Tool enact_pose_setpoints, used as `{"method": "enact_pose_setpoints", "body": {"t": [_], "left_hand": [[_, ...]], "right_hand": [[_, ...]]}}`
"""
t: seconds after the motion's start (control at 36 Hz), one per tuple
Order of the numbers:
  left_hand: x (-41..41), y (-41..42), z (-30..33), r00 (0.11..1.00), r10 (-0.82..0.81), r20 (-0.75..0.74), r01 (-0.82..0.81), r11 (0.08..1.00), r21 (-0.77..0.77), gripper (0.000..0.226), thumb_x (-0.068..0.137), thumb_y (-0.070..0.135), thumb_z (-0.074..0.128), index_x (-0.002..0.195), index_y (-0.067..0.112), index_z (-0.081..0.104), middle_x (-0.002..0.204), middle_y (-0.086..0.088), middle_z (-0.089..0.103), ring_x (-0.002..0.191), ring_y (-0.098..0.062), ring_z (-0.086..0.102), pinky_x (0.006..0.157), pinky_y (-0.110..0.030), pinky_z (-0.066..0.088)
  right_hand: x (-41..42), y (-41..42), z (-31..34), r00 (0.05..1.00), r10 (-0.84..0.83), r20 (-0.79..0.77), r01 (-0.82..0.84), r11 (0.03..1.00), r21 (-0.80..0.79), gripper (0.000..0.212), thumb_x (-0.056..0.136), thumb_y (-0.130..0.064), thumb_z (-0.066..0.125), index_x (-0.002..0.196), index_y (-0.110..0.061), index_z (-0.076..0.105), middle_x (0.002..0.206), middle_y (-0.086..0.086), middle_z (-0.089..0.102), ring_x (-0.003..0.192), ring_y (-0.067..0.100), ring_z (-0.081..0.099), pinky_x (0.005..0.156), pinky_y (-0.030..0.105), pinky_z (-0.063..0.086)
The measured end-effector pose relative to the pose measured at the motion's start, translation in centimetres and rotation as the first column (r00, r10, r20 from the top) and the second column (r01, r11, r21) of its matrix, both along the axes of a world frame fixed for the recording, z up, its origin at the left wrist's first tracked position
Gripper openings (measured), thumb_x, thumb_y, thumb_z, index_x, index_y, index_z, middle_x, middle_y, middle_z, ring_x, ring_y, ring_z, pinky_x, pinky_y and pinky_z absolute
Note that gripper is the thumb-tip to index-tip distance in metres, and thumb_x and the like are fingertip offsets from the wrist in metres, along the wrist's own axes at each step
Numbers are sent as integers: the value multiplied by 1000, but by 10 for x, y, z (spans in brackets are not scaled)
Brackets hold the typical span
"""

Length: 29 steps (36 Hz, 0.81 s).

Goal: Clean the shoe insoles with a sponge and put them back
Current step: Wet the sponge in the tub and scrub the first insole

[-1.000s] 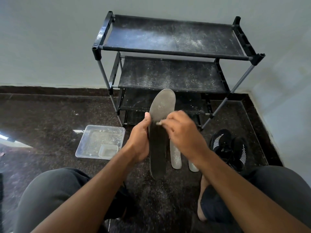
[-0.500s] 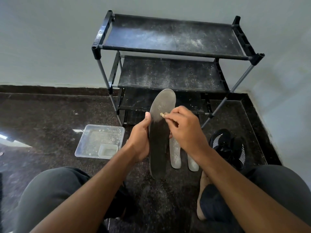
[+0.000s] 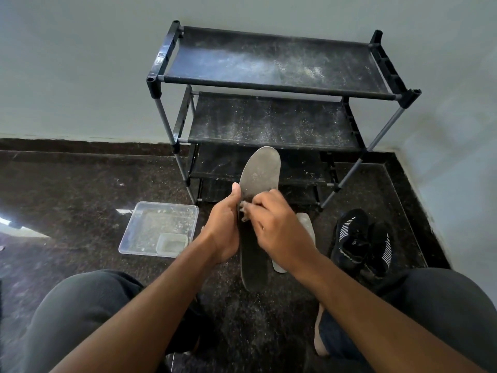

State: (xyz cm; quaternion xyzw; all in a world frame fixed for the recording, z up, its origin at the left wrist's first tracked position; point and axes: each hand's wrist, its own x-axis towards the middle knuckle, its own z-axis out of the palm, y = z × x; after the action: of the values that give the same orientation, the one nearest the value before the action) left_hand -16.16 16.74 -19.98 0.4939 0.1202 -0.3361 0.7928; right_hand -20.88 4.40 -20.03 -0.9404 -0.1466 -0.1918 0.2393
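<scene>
Insole (image 3: 259, 179) cleaning is under way: the long dark insole is held upright above the floor (image 3: 67, 200), gripped at its middle by the left hand (image 3: 224, 232), thumb laid along the near edge. Just beside that grip, a small sponge (image 3: 244, 210) is pinched in the curled fingers of the right hand (image 3: 279, 232) and pressed to the insole's face. Above the grip the toe end is seen pale and dusty; below it the heel end appears darker. A second insole (image 3: 306, 227) lies behind the right hand, with the black shoes (image 3: 360, 238) further right and a clear tray (image 3: 158, 227) left of the grip. The scrubbing step is judged unfinished; further strokes toward the toe seem called for next.
</scene>
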Motion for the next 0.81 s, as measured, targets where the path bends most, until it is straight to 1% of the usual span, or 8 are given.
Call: {"method": "enact_pose_setpoints", "body": {"t": [0.11,0.19,0.31,0.39,0.47,0.64,0.72,0.81], "left_hand": [[2,3,-5,1000,-3,-20,3,1000,-28,63,109,52,34,134,2,65,129,-21,69,122,-29,67,111,-42,49],[-4,-1,-3,998,-62,-27,60,996,-69,55,109,46,36,135,7,66,119,-19,71,109,-30,70,94,-45,58],[-7,-6,-3,995,-86,-55,78,987,-141,50,109,39,34,128,11,70,112,-18,73,99,-29,73,86,-49,61],[-3,-4,-5,997,-50,-62,39,987,-158,47,107,35,37,106,10,77,97,-14,72,93,-26,71,92,-43,55],[2,0,-9,996,-30,-79,16,984,-180,47,106,34,37,109,6,75,102,-15,72,102,-26,69,108,-42,46],[-4,-4,-6,992,-116,-43,105,974,-198,50,108,36,31,112,9,74,100,-16,73,90,-27,72,77,-44,61],[-3,-3,-3,994,-98,-53,85,974,-209,43,104,35,37,110,9,72,99,-15,71,89,-25,71,78,-42,60],[1,0,-3,996,-57,-74,38,970,-238,41,101,31,41,99,8,74,94,-13,68,88,-23,70,91,-38,54]], "right_hand": [[0,1,0,998,58,-15,-58,998,-13,17,95,-6,64,108,-2,74,97,8,63,92,24,55,81,40,53],[13,-13,7,997,-48,63,46,999,25,11,96,-9,66,99,-4,75,90,6,63,86,22,54,76,40,51],[20,-24,14,977,-186,107,178,981,81,12,93,-11,70,102,-6,77,90,4,65,90,20,53,81,35,50],[12,-10,10,993,-75,90,71,996,46,11,95,-10,67,97,-3,76,89,6,64,87,22,52,77,38,50],[6,-1,5,998,34,51,-33,999,-13,17,96,-12,62,93,-3,76,90,6,65,87,23,54,75,42,51],[21,-25,14,979,-155,136,151,988,41,7,92,-10,70,96,-8,76,89,1,65,88,20,53,76,41,49],[18,-19,13,979,-148,137,139,988,73,7,93,-10,70,95,-7,76,88,1,65,86,21,51,76,41,49],[8,-2,6,995,22,96,-24,999,26,10,94,-9,67,91,-4,76,89,4,66,84,23,53,74,43,50]]}}
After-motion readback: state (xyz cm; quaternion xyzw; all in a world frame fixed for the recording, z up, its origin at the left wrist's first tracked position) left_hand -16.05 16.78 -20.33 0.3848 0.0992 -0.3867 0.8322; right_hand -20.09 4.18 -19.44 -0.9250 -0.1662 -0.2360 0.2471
